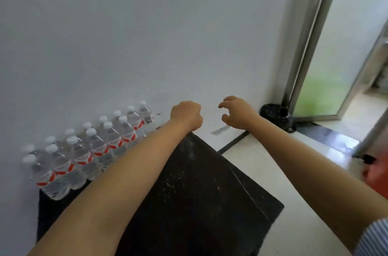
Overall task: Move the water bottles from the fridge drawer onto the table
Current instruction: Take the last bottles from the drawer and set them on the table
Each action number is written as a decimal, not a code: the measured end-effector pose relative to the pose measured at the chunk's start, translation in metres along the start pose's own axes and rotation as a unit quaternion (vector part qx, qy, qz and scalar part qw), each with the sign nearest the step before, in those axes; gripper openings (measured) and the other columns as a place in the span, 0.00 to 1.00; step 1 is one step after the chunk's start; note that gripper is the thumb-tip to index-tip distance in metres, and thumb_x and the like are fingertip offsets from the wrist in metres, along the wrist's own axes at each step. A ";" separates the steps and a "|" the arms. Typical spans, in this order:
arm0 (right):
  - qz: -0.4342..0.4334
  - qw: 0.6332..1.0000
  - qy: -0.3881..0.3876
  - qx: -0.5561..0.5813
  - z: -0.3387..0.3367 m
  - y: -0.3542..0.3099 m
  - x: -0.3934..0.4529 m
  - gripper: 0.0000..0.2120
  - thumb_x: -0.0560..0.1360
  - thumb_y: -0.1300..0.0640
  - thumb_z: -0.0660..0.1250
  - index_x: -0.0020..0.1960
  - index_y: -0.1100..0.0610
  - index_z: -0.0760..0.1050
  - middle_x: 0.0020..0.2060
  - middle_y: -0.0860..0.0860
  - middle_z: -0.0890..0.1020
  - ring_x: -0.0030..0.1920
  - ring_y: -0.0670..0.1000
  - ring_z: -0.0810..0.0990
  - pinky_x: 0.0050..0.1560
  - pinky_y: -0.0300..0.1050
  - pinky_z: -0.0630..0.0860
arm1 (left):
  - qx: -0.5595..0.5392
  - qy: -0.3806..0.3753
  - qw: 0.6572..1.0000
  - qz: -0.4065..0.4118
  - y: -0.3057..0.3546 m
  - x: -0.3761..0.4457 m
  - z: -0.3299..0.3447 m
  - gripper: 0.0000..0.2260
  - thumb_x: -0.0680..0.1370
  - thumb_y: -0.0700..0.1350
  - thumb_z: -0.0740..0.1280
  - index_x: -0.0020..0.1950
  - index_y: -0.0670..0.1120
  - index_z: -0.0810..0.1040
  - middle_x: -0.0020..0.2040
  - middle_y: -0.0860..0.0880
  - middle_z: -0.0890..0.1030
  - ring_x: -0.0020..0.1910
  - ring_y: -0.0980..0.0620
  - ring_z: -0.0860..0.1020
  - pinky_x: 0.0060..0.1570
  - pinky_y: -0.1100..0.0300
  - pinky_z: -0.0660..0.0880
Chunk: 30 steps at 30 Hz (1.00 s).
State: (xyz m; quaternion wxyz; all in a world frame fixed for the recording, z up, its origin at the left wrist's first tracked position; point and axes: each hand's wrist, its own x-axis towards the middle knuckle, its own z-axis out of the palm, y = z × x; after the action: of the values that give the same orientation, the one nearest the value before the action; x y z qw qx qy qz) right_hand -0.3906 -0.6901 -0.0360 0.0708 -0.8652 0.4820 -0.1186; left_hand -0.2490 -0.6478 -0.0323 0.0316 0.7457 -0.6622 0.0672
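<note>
Along the wall on the black table (210, 203): water bottles (88, 150) in two rows. Left hand (185, 115) clenched, empty. Right hand (237, 112) loosely curled, holding nothing.

The red-and-white labels on the water bottles (88, 150) are too blurred to read.

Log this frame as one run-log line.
bottles: two rows on table by wall | left hand: fisted, empty | right hand: curled loosely, empty
</note>
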 end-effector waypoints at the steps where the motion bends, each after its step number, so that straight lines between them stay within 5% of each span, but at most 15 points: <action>1: 0.025 1.000 -0.008 -0.014 -0.008 0.018 -0.017 0.21 0.76 0.57 0.60 0.69 0.55 0.67 0.72 0.53 0.65 0.68 0.56 0.69 0.68 0.51 0.68 | 0.001 -0.009 1.000 0.022 0.020 -0.001 0.000 0.13 0.78 0.41 0.57 0.59 0.42 0.76 0.59 0.43 0.78 0.57 0.44 0.76 0.51 0.55 0.72; 5: 0.130 0.990 -0.025 -0.049 -0.040 0.095 -0.090 0.21 0.74 0.57 0.61 0.66 0.54 0.70 0.68 0.54 0.69 0.66 0.58 0.70 0.65 0.52 0.70 | 0.007 -0.031 0.992 0.119 0.114 -0.004 -0.001 0.13 0.79 0.43 0.57 0.59 0.43 0.76 0.58 0.45 0.78 0.53 0.45 0.76 0.47 0.56 0.69; 8: 0.212 0.975 -0.010 -0.061 -0.062 0.146 -0.151 0.18 0.73 0.58 0.61 0.62 0.54 0.74 0.62 0.56 0.73 0.61 0.59 0.73 0.60 0.51 0.74 | 0.004 -0.034 0.981 0.191 0.192 -0.015 -0.004 0.14 0.79 0.43 0.58 0.62 0.44 0.75 0.61 0.44 0.77 0.60 0.43 0.74 0.55 0.54 0.71; 17: 0.390 0.917 0.034 -0.077 -0.123 0.286 -0.337 0.20 0.74 0.55 0.62 0.66 0.54 0.71 0.64 0.56 0.74 0.63 0.59 0.73 0.62 0.53 0.73 | 0.001 0.002 0.921 0.390 0.434 -0.063 -0.033 0.14 0.77 0.41 0.59 0.61 0.44 0.75 0.61 0.43 0.76 0.61 0.42 0.75 0.52 0.54 0.71; 25: 0.456 0.883 0.050 -0.098 -0.188 0.409 -0.470 0.17 0.76 0.56 0.61 0.64 0.59 0.72 0.62 0.57 0.75 0.62 0.58 0.74 0.61 0.54 0.74 | -0.042 0.013 0.881 0.471 0.629 -0.114 -0.056 0.13 0.79 0.46 0.59 0.60 0.43 0.75 0.57 0.43 0.78 0.57 0.45 0.76 0.47 0.56 0.69; 30: 0.489 0.865 0.069 -0.087 -0.216 0.485 -0.540 0.20 0.76 0.56 0.61 0.66 0.57 0.70 0.66 0.56 0.73 0.65 0.58 0.72 0.64 0.56 0.72 | -0.038 0.006 0.872 0.487 0.732 -0.124 -0.054 0.12 0.79 0.47 0.60 0.55 0.42 0.77 0.43 0.47 0.74 0.43 0.48 0.72 0.40 0.58 0.69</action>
State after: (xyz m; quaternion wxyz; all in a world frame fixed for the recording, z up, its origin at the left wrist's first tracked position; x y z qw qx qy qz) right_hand -1.1201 -0.4875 -0.0173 0.0112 -0.5108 0.8554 -0.0855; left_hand -0.9919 -0.6072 -0.0273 0.0275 0.3264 -0.9433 0.0534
